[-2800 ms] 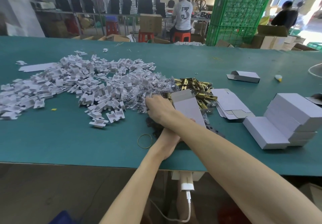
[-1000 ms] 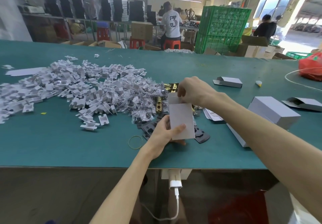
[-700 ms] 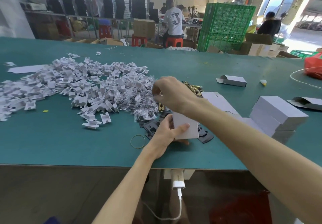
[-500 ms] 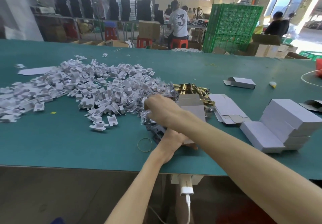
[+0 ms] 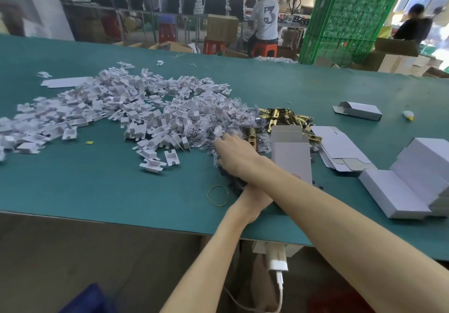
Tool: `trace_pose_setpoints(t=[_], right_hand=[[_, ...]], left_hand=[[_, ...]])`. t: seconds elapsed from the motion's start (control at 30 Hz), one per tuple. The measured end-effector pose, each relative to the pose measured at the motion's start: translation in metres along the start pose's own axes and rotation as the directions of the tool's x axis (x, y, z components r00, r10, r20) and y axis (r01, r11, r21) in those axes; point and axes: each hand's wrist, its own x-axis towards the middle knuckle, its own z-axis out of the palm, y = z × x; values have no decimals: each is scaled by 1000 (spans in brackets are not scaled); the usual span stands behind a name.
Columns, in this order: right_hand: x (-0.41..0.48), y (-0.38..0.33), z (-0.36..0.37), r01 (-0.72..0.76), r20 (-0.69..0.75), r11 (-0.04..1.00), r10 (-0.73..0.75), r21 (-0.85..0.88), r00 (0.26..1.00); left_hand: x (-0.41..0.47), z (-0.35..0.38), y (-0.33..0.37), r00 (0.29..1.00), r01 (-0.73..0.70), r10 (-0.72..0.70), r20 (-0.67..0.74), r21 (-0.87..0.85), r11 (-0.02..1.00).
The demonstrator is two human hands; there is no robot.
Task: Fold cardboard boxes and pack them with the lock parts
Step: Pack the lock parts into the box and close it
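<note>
left hand [image 5: 252, 200] gripping open box [image 5: 290, 152] near table edge [image 5: 97, 211], right hand [image 5: 235, 154] buried in bag pile [image 5: 226, 123], grip unclear

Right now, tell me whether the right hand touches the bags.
Touching. In the head view the right hand lies on the bags, fingertips sunk among them.

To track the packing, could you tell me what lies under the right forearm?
The left hand holding the white box by its lower end; its fingers are mostly covered.

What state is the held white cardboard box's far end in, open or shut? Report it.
Open: the white cardboard box has its far flap sticking out straight, not tucked in.
</note>
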Motion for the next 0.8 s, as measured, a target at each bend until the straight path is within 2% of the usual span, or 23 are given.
trace_pose_setpoints(t=[0.07, 0.17, 0.23, 0.3, 0.37, 0.5, 0.67, 0.73, 0.8], right_hand=[[1, -1, -2, -15, -35, 1000, 16, 19, 999], [2, -3, -5, -47, -106, 993, 59, 105, 993], [5, -7, -4, -78, -133, 993, 89, 89, 987], [8, -6, -4, -200, -144, 979, 203, 31, 969], [9, 3, -3, -326, -82, 945, 323, -19, 943], [3, 22, 3, -378, 57, 925, 379, -24, 924], [3, 17, 4, -346, -36, 938, 346, 8, 937], [5, 10, 2, -276, -118, 961, 276, 21, 954], [7, 0, 1, -168, -99, 984, 173, 57, 980]], left_hand=[[0, 4, 7, 999, 34, -34, -15, -36, 999], [-1, 9, 19, 998, -51, 53, 21, -65, 997], [-3, 11, 26, 994, -95, 97, 45, -51, 994], [-2, 12, 26, 990, -129, 133, 44, -77, 989], [-1, 12, 25, 989, -146, 148, 23, -66, 987], [4, 14, 22, 984, -178, 177, 21, 70, 982], [5, 15, 22, 984, -176, 176, 15, 21, 984], [3, 14, 23, 985, -168, 168, 42, -2, 986], [-1, 13, 23, 982, -178, 179, 62, -22, 984]])
